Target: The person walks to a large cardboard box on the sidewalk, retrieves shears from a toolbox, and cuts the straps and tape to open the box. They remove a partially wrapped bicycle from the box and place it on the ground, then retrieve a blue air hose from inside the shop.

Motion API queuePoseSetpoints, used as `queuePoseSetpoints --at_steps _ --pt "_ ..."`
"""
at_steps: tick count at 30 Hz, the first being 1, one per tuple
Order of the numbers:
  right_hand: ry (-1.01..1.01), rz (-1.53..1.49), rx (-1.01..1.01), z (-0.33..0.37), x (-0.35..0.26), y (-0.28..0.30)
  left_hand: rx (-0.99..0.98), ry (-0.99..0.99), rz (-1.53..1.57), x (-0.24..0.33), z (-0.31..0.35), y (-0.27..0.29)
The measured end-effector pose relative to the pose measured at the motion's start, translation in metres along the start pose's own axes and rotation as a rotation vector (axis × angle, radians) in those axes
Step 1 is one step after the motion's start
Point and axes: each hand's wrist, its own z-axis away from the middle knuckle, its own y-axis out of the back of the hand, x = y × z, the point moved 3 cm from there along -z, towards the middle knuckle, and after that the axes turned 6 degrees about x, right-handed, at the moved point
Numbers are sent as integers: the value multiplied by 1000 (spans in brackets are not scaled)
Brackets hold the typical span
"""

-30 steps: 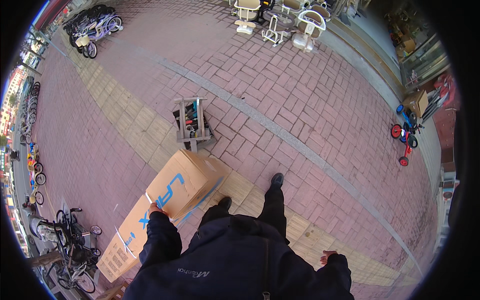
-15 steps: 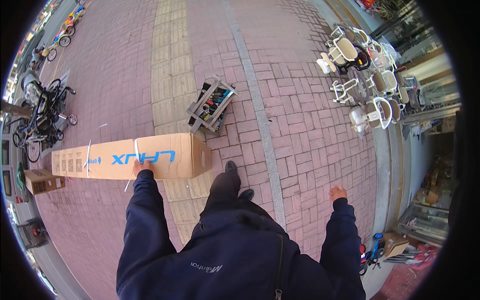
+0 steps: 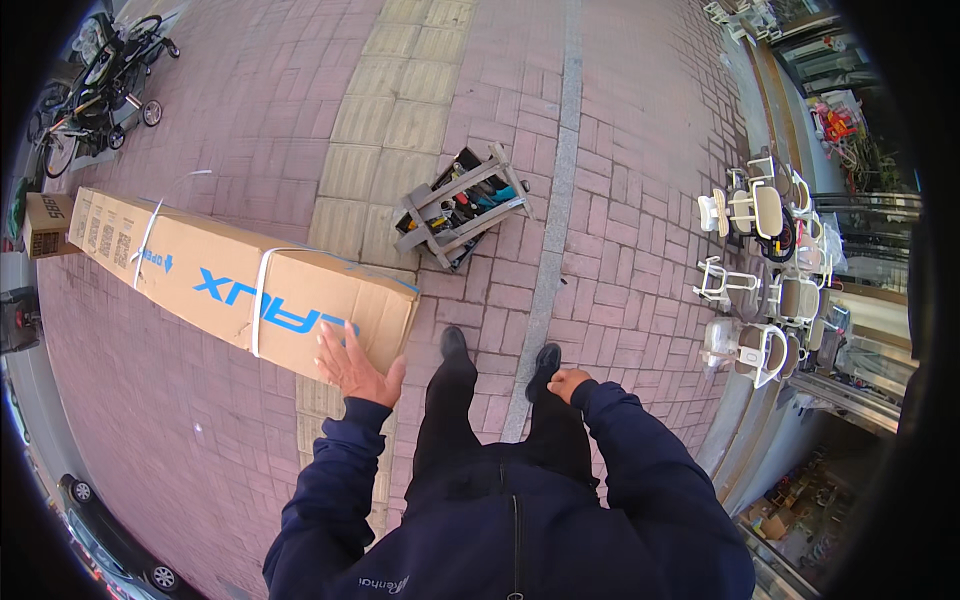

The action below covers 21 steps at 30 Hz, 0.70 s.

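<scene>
Hand, R: fingers curled, grip contents not visible. Hand, L: fingers spread over near end of long carton; contact unclear. Carton appears flat on brick paving. Prob. heavy, stiff, awkward lengthwise; smooth cardboard may slip, corners crushable. Best hold: under both ends; straps backup only. Beyond: tool crate, then white-framed seats, far R.

Printed in large blue capitals along the long brown carton, left; farther left, in smaller blue lettering beside an arrow, then in dark blocks. Marked in dark characters on the small carton, far left. Lettered in white on the jacket, near.
</scene>
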Motion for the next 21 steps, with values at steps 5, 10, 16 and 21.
queuePoseSetpoints --at_steps 5,10,16,21 --pt "112 292 44 -176 -75 25 53 31 -104 3 17 -14" --pt "188 356 193 -328 -161 12 85 77 -133 -4 33 -13" --pt "414 444 396 -434 -228 -34 208 121 -149 4 28 0" --pt "331 486 312 -479 -232 -49 174 26 -376 6 17 -2"
